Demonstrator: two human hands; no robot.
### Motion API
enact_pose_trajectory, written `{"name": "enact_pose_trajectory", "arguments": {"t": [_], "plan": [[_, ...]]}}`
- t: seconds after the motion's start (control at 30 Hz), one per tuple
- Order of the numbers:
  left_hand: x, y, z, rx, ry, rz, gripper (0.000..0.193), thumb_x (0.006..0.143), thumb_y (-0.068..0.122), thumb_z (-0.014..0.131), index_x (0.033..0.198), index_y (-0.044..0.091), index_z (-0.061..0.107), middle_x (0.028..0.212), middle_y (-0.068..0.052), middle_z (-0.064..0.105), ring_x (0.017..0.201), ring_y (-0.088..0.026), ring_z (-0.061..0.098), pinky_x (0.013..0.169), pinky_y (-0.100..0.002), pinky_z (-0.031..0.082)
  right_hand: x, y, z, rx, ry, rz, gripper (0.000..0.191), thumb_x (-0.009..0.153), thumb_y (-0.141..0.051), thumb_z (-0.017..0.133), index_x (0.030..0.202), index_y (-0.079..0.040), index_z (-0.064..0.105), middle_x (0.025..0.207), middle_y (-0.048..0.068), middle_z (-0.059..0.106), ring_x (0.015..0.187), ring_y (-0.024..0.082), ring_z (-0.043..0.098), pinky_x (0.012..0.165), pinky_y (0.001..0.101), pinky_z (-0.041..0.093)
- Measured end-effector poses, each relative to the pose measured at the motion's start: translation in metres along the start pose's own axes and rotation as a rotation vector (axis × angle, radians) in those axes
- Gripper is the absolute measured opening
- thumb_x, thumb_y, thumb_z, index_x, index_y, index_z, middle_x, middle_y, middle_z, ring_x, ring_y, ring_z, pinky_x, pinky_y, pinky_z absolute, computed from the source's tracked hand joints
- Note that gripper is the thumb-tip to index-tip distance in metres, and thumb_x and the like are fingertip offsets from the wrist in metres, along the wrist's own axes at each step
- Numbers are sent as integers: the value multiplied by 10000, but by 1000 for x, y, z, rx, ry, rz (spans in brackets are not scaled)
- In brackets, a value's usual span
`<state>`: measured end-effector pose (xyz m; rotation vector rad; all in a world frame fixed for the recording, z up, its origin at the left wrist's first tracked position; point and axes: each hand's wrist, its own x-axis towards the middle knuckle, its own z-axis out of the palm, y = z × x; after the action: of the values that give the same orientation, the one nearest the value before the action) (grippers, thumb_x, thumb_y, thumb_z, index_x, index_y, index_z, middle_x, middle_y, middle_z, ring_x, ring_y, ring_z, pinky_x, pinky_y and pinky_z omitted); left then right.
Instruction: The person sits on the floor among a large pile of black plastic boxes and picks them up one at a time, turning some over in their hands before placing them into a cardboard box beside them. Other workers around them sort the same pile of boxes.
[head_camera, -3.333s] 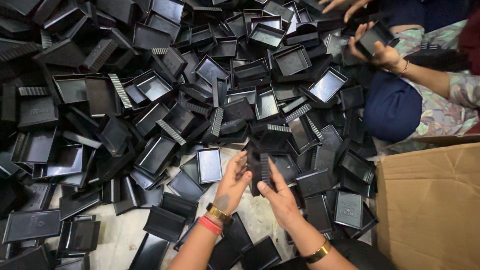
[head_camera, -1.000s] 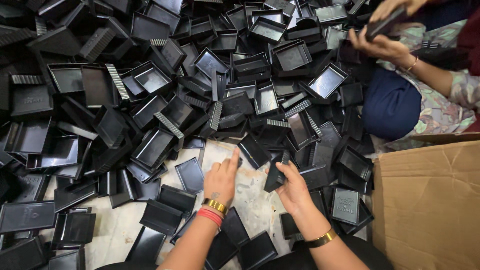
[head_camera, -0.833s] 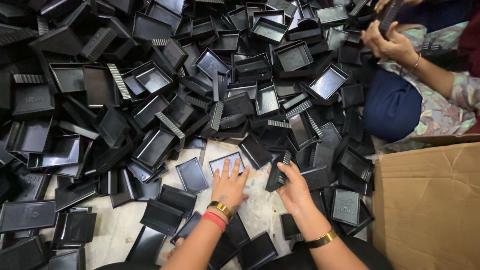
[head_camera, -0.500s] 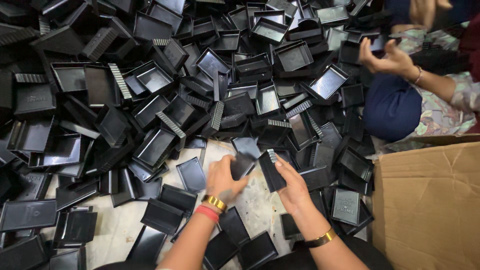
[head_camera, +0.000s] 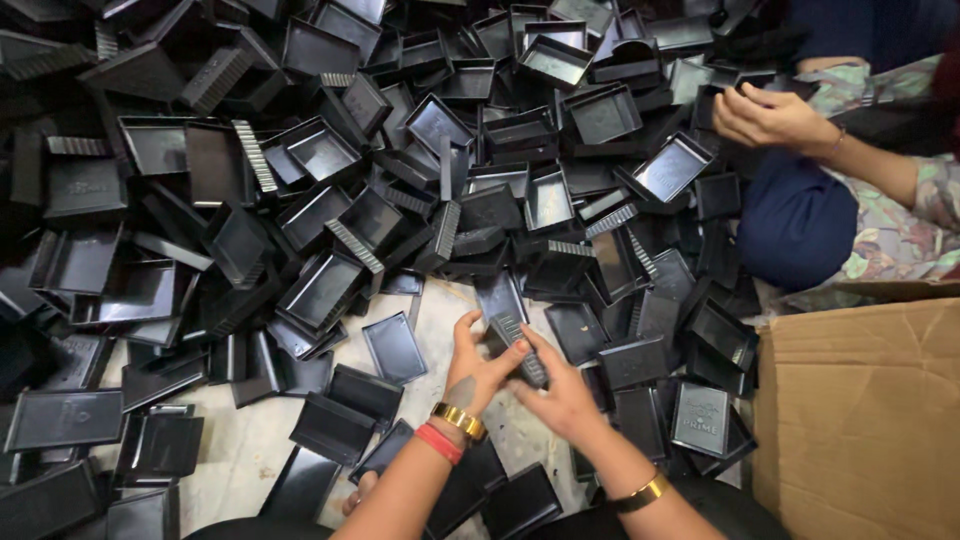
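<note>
Both hands, the left hand and right hand, pinch one ribbed black tray between them. Square its edges, probably two nested pieces, before pressing.

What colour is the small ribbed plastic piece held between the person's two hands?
Black, like the trays around it; the ribbed plastic piece shows best in the head view.

pale floor, heaped black plastic trays, seemingly loose
</note>
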<state>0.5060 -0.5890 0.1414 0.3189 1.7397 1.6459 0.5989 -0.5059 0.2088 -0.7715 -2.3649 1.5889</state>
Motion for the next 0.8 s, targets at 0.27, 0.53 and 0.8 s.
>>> {"name": "enact_pose_trajectory", "arguments": {"t": [0.27,0.53,0.8], "plan": [[4,30,-20,554,74,15,503,894,585,649,1125,140,683,735,-157,701,707,-334,712,665,-452,523,-6,3,-4,585,-102,539,514,850,-189,743,1299,33,627,1001,181,723,789,280,706,636,402,574],[8,31,-47,1252,139,-196,496,964,142,567,1419,149,370,1121,-245,663,933,-444,688,733,-529,558,-58,39,-152,1132,1086,-476,646,1039,-514,559,1413,12,580,1240,176,713,1203,280,677,1057,388,543],[-10,28,1,271,-193,130,609,852,47,752,1349,108,404,919,-124,653,778,-249,660,669,-392,555,-26,26,-51,1005,650,-228,353,1027,-90,600,1329,-185,445,1311,60,439,1214,219,477,1019,367,430]]}}
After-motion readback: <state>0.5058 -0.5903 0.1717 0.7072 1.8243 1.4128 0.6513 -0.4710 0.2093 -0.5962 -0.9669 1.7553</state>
